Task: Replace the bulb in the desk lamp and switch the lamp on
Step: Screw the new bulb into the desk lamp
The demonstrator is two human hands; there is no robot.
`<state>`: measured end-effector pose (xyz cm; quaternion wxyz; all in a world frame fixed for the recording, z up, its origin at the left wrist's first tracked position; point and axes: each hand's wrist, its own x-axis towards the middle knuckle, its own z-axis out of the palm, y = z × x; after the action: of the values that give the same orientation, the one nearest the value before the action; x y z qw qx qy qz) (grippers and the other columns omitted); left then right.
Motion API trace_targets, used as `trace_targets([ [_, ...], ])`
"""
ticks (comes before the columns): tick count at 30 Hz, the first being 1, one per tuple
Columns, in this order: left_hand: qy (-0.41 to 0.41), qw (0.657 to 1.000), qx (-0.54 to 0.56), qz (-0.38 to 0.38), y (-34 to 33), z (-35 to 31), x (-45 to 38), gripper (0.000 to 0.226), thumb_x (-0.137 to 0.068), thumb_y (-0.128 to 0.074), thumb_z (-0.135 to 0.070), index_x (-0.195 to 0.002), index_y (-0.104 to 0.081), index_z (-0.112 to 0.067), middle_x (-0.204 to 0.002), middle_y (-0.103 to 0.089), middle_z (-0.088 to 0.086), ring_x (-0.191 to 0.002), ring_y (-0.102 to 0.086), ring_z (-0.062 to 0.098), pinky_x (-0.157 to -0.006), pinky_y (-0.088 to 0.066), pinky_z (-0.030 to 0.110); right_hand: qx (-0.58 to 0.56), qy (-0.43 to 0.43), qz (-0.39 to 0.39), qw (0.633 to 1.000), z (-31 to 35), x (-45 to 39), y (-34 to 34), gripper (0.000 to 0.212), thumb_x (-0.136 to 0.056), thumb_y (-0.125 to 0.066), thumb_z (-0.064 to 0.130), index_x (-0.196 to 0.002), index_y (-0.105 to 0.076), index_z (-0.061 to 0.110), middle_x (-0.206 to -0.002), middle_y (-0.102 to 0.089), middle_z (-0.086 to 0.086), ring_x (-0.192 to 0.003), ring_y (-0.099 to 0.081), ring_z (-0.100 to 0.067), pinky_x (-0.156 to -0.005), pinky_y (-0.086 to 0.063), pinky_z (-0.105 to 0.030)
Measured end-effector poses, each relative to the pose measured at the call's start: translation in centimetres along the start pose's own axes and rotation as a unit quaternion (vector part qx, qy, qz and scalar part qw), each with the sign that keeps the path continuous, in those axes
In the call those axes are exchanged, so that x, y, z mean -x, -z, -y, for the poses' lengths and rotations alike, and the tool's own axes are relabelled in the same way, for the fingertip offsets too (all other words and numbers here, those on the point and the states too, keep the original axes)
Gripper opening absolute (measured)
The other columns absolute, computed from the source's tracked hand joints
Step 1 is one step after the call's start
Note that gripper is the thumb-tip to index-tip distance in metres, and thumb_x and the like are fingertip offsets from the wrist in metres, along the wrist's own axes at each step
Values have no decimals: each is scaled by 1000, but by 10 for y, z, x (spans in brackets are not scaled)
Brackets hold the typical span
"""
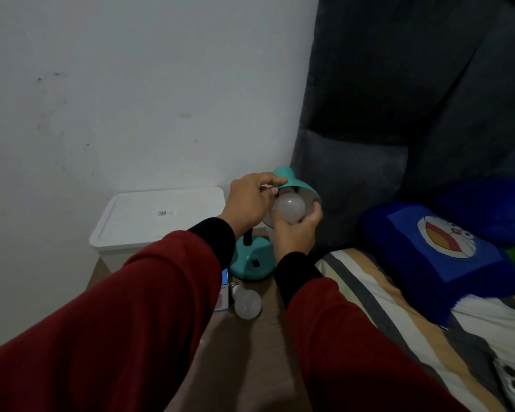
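A teal desk lamp stands on a brown table, its base [252,260] carrying a black switch and its shade [292,181] tilted toward me. My left hand [249,200] pinches the rim of the shade. My right hand [295,230] is wrapped from below around a white bulb [289,208] that sits in the mouth of the shade; its screw end is hidden inside. A second white bulb [246,303] lies loose on the table in front of the lamp base. The lamp is unlit.
A white lidded plastic box [158,218] stands left of the lamp against the wall. A small blue and white carton [224,289] lies beside the loose bulb. To the right are a bed with a striped sheet [399,307], a blue cartoon pillow [440,248] and a dark padded headboard [399,114].
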<state>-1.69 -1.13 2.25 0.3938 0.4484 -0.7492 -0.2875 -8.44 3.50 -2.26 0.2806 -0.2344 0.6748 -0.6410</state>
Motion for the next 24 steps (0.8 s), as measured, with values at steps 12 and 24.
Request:
trace_targets([
  [12,-3,1000,-8,-2,3,0,1,27,-90,-56,-5,-112,-70,-15,-120,-68,5,-109,-61,13,-82,-32,-2,-9,-54,5,998,0,-5,0,58,-87,-55,49,-127,-49,7,-120,-65,-17,-103,-65,-29,-96,-51,-38],
  [24,-7,1000,-12,6,4,-2,2,27,-91,-56,-6,-112,-69,-14,-121,-67,5,-111,-60,14,-83,-31,-2,36,-28,17,999,1,-4,1,67,-84,-59,50,-136,-41,13,-125,-61,-15,-108,-63,-31,-97,-51,-40],
])
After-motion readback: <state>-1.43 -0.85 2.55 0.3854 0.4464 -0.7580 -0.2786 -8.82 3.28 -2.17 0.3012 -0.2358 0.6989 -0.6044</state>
